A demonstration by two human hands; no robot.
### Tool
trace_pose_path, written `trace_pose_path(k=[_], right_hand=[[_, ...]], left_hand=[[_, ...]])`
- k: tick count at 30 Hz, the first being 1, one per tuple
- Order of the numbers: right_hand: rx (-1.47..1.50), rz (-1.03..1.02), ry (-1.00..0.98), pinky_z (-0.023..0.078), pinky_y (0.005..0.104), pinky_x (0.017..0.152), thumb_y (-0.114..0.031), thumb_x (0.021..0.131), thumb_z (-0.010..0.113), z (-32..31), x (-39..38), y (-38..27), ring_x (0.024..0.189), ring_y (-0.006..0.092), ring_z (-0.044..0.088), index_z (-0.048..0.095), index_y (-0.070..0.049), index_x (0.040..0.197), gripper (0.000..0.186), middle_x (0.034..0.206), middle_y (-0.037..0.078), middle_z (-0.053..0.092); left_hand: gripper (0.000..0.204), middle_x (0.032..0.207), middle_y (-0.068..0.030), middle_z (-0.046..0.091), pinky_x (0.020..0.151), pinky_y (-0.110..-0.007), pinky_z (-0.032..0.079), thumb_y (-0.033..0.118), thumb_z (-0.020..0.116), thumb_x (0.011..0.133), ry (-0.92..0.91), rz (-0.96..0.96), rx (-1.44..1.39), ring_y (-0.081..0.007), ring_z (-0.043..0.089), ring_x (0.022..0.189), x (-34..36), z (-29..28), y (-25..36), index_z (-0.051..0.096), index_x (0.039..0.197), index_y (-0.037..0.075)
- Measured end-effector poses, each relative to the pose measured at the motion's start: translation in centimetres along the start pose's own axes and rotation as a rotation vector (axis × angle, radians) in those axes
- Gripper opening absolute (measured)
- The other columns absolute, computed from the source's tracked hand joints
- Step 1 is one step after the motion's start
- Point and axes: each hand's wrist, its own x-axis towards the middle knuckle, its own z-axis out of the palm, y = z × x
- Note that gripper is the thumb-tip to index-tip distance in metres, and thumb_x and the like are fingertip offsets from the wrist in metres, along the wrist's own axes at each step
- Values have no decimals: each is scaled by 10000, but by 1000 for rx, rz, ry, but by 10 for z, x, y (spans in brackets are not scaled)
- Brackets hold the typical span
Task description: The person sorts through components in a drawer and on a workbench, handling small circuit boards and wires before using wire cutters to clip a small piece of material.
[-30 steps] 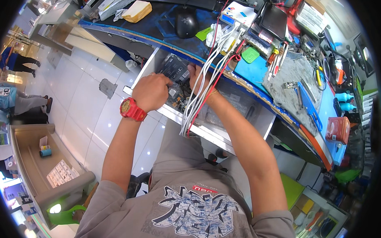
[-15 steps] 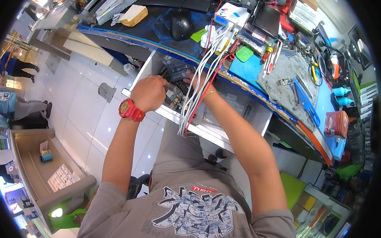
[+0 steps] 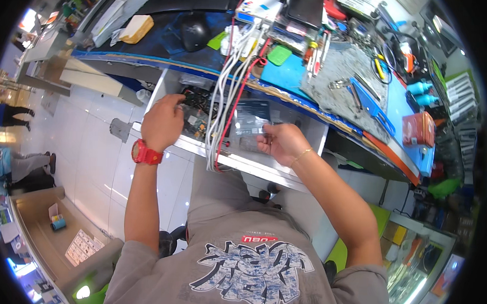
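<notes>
An open white drawer (image 3: pixel 298 176) under the bench holds dark electronic parts (image 3: pixel 199 124). My left hand (image 3: pixel 163 122), below a red watch, is at the drawer's left side with fingers curled over the parts; whether it holds one is hidden. My right hand (image 3: pixel 280 141) pinches a clear plastic packet with a dark panel (image 3: pixel 251 116) in the drawer's right half. A bundle of white cables (image 3: pixel 219 113) and a red wire (image 3: pixel 237 101) hang from the bench across the drawer, between my hands.
On the bench (image 3: pixel 326 120) lie a black mouse (image 3: pixel 195 29), yellow paper (image 3: pixel 137 29), blue mats, screwdrivers, a blue tool (image 3: pixel 374 103) and a red tub (image 3: pixel 417 128). A tan counter stands lower left; people's legs (image 3: pixel 17 113) show at the far left.
My right hand has moved out from behind the cables to the right, now with the plastic packet. My left hand has shifted slightly. The view has shifted, so the bench appears further left.
</notes>
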Motion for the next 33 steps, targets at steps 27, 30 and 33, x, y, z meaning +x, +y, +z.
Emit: trace_pose_path(k=[27, 30, 33], right_hand=[[-1318, -1260, 454, 574, 452, 882, -107, 916, 671, -71, -121, -211, 973, 357, 743, 767, -15, 1048, 187, 1015, 206, 771], [-1547, -1306, 584, 574, 473, 891, -111, 897, 688, -87, -82, -272, 954, 374, 746, 771, -17, 1048, 196, 970, 206, 774], [-1713, -1181, 663, 558, 487, 948, -101, 869, 679, -92, -41, -288, 1083, 386, 701, 760, -75, 1146, 289, 1076, 199, 752]], left_hand=[[322, 1129, -133, 773, 901, -411, 565, 269, 646, 1002, 109, -65, -31, -304, 743, 1032, -2, 4, 6, 733, 1219, 47], [317, 1116, -137, 773, 893, -412, 567, 266, 654, 998, 121, -96, -30, -304, 743, 1020, -2, 5, 7, 735, 1210, 44], [310, 1106, -138, 773, 881, -416, 567, 262, 664, 994, 146, -98, -25, -309, 743, 1010, -3, 5, 9, 738, 1199, 42]])
